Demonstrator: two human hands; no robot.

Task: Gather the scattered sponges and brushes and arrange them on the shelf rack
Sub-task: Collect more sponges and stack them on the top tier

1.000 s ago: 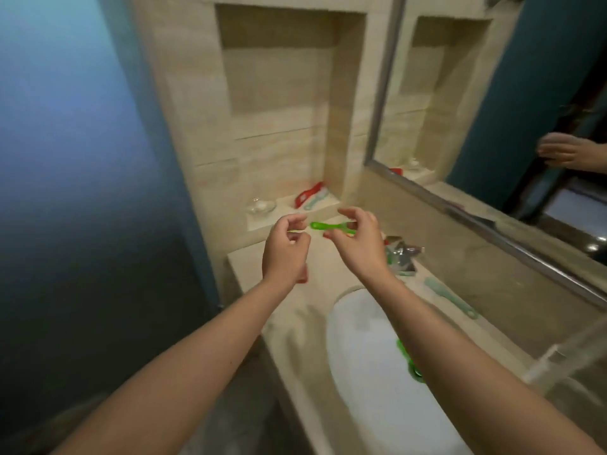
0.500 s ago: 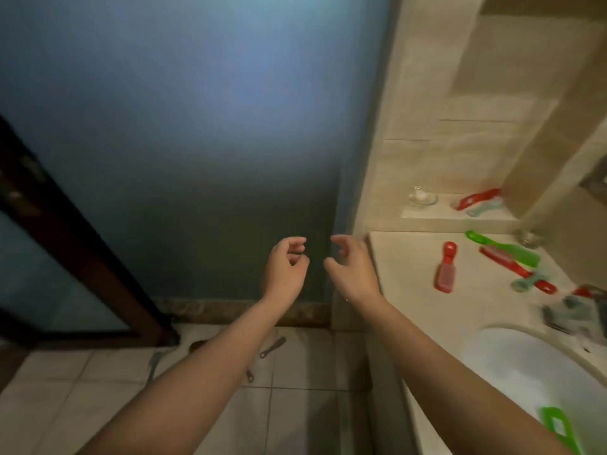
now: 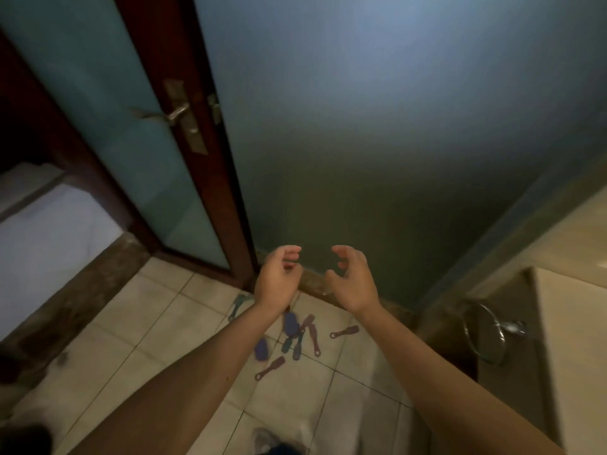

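Left hand (image 3: 277, 280): raised in mid-air ahead of the body, palm turned inward. The grip is slack, with fingers loosely curled and nothing held.
Right hand (image 3: 353, 284): held level with the left hand and just beside it, not touching. Its grip is likewise loose, fingers curved away from the thumb, nothing held.
Brushes (image 3: 290, 321): small long-handled brushes are scattered on the floor below the hands, near the foot of the wall. Perhaps seven can be made out, though blur leaves the count unsure.
Outliers: a teal brush (image 3: 237, 305) lies to the left of the cluster and a reddish brush (image 3: 345, 332) to its right.
Floor (image 3: 147, 323): pale square tiles with dark grout lines.
Door (image 3: 108, 126): a frosted pane in a dark wooden frame at the left, fitted with a metal lever handle (image 3: 179, 114).
Wall (image 3: 394, 142): matte blue-green, behind both hands.
Desk (image 3: 578, 339): a beige stone edge is seen at the far right, with a metal towel ring (image 3: 507, 326) mounted on its side.
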